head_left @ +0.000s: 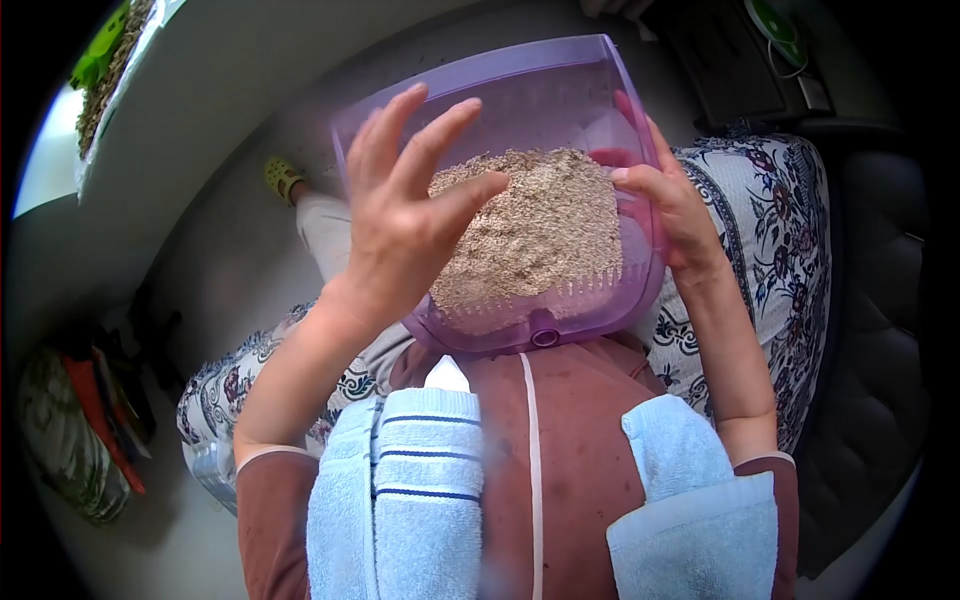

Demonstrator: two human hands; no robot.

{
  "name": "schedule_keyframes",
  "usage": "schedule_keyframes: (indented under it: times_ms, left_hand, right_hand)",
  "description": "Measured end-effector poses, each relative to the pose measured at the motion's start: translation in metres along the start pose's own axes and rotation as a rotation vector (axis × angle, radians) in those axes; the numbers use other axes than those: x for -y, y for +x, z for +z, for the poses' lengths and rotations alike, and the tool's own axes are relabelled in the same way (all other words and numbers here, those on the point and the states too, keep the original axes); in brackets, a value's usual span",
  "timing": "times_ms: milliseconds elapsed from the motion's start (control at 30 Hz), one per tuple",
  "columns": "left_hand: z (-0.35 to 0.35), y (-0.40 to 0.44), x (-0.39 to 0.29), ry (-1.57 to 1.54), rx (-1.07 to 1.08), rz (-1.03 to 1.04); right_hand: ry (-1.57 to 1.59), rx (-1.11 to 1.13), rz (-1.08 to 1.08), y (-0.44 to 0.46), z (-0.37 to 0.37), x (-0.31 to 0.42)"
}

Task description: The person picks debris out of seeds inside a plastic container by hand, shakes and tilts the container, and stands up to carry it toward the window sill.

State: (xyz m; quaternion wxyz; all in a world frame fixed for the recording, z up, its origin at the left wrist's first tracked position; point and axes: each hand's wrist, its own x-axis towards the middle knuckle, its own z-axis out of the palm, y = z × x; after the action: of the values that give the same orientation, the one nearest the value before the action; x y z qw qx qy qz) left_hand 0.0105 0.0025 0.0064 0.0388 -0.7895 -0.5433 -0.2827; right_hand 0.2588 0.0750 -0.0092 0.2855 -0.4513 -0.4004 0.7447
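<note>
One patterned cover (780,220) lies under the person (590,440); in front, the right hand (682,208) clasps a purple tray (610,318) of grain (545,225), the left hand (405,215) hovering above, grip spread wide.

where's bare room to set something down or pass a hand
Bare floor between yellow shoe and patterned cloth; in the tub, a strip between grain and far edge. Crowded: its sides, left hand over one, right hand gripping the other.

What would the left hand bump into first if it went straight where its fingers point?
The left hand would probably meet the purple plastic tray at its far wall, or pass above it; depth is unclear.
</note>
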Motion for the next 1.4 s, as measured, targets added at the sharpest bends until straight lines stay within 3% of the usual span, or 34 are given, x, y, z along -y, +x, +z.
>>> schedule_keyframes:
  times_ms: [133, 233, 267, 367, 433, 533, 567, 633, 667, 767, 833, 867, 967, 1000, 1100, 1167, 1300, 1400]
  left_hand:
    - [0.006, -0.007, 0.003, -0.281, 0.062, -0.105]
    - [0.002, -0.006, 0.014, -1.406, 0.371, -0.985]
    - [-0.001, 0.0, 0.014, -1.632, 0.338, -1.156]
    - [-0.005, 0.004, 0.02, -1.818, 0.376, -1.237]
    - [-0.013, 0.007, 0.035, -1.81, 0.252, -1.067]
    - [-0.032, 0.017, 0.069, -1.268, -0.206, -0.657]
    - [-0.038, 0.018, 0.086, -1.099, -0.294, -0.644]
    - [-0.025, 0.016, 0.133, -0.588, -0.288, -0.554]
    - [-0.008, 0.01, 0.157, 0.06, -0.14, -0.532]
    - [0.009, -0.012, 0.193, 0.414, 0.154, -0.732]
    - [0.002, -0.019, 0.204, 0.048, 0.217, -0.822]
    - [0.01, -0.03, 0.198, 0.164, 0.091, -0.655]
    - [0.013, -0.024, 0.133, -0.202, -0.334, -0.82]
    - [0.006, -0.017, 0.107, -0.138, -0.461, -0.72]
    - [-0.013, -0.005, 0.068, -0.463, -0.16, -0.334]
    - [-0.014, 0.023, 0.027, -0.637, 0.204, -0.288]
    - [0.038, 0.048, 0.005, -0.346, 0.286, 0.063]
    - [0.062, 0.052, 0.002, -0.323, 0.362, 0.052]
  right_hand:
    - [0.071, -0.034, -0.009, -0.001, 0.005, 0.001]
    - [0.077, -0.023, -0.016, 0.001, 0.002, -0.001]
    - [0.069, -0.028, -0.016, 0.001, 0.002, -0.001]
    - [0.085, -0.013, -0.017, 0.002, 0.003, 0.0]
    - [0.111, -0.01, -0.008, 0.002, 0.002, -0.001]
    - [0.131, -0.021, 0.01, 0.0, 0.001, -0.002]
    - [0.125, -0.021, 0.012, 0.0, 0.0, -0.002]
    - [0.095, -0.009, 0.008, 0.002, -0.001, -0.002]
    - [0.071, 0.001, 0.008, 0.003, -0.002, -0.004]
    - [0.038, 0.014, -0.001, 0.002, -0.002, -0.001]
    - [0.073, -0.005, 0.006, 0.0, 0.0, -0.001]
    - [0.104, -0.016, 0.016, 0.0, 0.001, 0.0]
    - [0.138, -0.002, 0.009, 0.003, 0.002, 0.001]
    - [0.145, 0.003, 0.004, 0.003, 0.001, 0.0]
    - [0.003, 0.013, 0.004, 0.008, 0.001, -0.002]
    - [-0.021, 0.008, 0.004, 0.008, 0.007, 0.003]
    - [0.006, -0.008, 0.015, 0.003, 0.015, 0.01]
    - [0.058, 0.004, -0.01, 0.004, 0.012, 0.008]
